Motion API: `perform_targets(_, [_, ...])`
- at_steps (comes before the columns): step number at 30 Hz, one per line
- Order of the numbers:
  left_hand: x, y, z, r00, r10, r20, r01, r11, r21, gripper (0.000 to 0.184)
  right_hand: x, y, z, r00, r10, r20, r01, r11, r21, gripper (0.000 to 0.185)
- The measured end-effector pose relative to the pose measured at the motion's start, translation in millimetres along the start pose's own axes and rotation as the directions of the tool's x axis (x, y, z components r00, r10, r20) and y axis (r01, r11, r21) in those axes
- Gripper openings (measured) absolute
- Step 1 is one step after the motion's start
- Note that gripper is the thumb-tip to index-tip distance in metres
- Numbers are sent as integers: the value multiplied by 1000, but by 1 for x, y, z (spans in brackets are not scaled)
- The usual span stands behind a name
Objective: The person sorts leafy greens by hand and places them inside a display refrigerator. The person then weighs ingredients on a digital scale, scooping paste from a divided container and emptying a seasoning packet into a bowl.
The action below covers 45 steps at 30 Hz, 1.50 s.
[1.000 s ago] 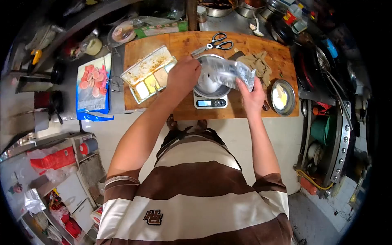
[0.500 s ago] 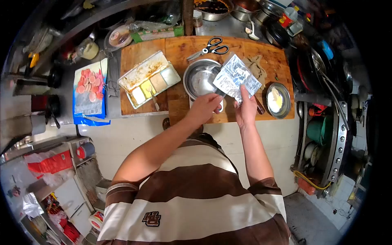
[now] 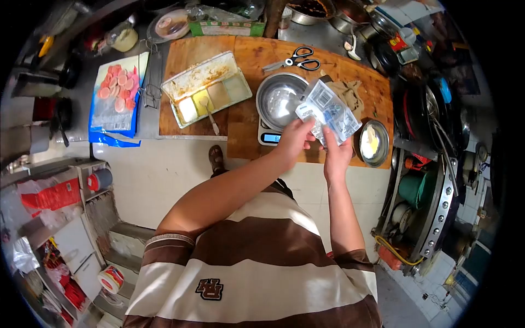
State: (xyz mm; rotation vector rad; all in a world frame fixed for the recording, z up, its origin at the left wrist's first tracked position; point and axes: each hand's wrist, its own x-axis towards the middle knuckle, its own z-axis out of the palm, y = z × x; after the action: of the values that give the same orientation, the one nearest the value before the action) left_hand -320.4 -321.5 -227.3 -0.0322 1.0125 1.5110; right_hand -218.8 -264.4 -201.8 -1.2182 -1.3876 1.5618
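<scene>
My right hand (image 3: pixel 337 156) is closed on the lower edge of a silver-and-clear packet (image 3: pixel 332 112) with printing on it. The fingers of my left hand (image 3: pixel 295 141) pinch the packet's lower left corner. Left of the packet, a steel bowl (image 3: pixel 273 101) rests on a digital scale (image 3: pixel 268 138) with a lit display, its digits partly covered by my left hand. To the right of my right hand stands a small metal dish (image 3: pixel 374 145) holding something white and yellow.
A seasoning box (image 3: pixel 180 87) with a spoon (image 3: pixel 212 119) stands on the wooden board (image 3: pixel 249 131). Scissors (image 3: pixel 301 61) and a beige cloth (image 3: pixel 350 94) lie toward the back. Pink round slices (image 3: pixel 117 87) sit on a blue bag (image 3: pixel 98 123) at left. Pans (image 3: pixel 424 104) stand at right.
My left hand has moved from the bowl's front edge to the packet's lower left corner. The packet has turned, and the scale's display has come into view.
</scene>
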Motion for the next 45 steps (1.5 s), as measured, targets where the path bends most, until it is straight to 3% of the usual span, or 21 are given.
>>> perform_targets(7, [3, -7, -9, 990, 0, 144, 29, 980, -199, 24, 2, 3, 1, 984, -179, 1, 179, 982, -68, 29])
perform_targets(10, [-4, -4, -5, 978, -113, 175, 145, 973, -182, 26, 6, 3, 0, 977, -211, 0, 210, 972, -105, 30])
perform_targets(13, [-15, -7, -11, 950, -159, 271, 156, 987, 31, 25, 8, -2, 0, 983, -184, 12, 184, 977, -107, 30])
perform_targets(15, [-24, -8, -17, 926, -216, 310, 126, 949, 288, 23, 9, -3, -1, 983, -182, 15, 183, 978, -105, 30])
perform_targets(17, [-38, 1, -28, 877, -248, 412, 1, 857, 515, 22, 11, -2, -3, 980, -197, 7, 196, 974, -111, 29])
perform_targets(20, [-61, 11, -52, 887, -246, 391, -147, 652, 744, 25, 8, -7, 0, 975, -220, 8, 220, 970, -99, 23])
perform_targets(22, [-78, 2, -92, 924, -157, 348, -147, 695, 704, 28, 9, -6, -2, 985, -174, -14, 172, 982, -82, 22])
perform_targets(23, [-94, 12, -102, 956, -154, 249, -53, 746, 664, 29, 9, -6, -3, 988, -150, -26, 148, 986, -72, 22])
perform_targets(24, [-111, 23, -113, 976, -160, 148, 37, 792, 609, 30, 9, -4, -3, 995, -81, -52, 82, 996, 25, 22])
perform_targets(27, [-146, 36, -170, 998, -65, -11, 61, 837, 544, 31, 13, 6, -8, 994, 85, -73, -64, 964, 259, 25])
perform_targets(32, [-203, 32, -267, 890, 93, -447, 149, 866, 477, 31, 3, 17, -7, 992, 34, -124, -4, 972, 235, 26])
perform_targets(34, [-214, 15, -326, 844, 86, -530, 226, 838, 496, 30, -1, 20, -2, 986, 4, -165, 32, 976, 215, 27])
perform_targets(36, [-224, -4, -388, 849, 17, -529, 349, 733, 583, 29, -6, 23, 2, 980, -16, -200, 57, 978, 200, 29])
perform_targets(38, [-234, -15, -448, 838, -102, -536, 475, 619, 625, 30, -17, 18, 11, 968, -107, -226, 126, 990, 68, 30])
perform_targets(41, [-251, -10, -490, 902, -39, -430, 398, 461, 793, 30, -25, 18, 23, 947, -194, -257, 190, 981, -42, 32])
perform_targets(45, [-262, 5, -534, 909, -10, -417, 349, 566, 747, 29, -33, 17, 40, 879, -264, -397, 234, 964, -124, 30])
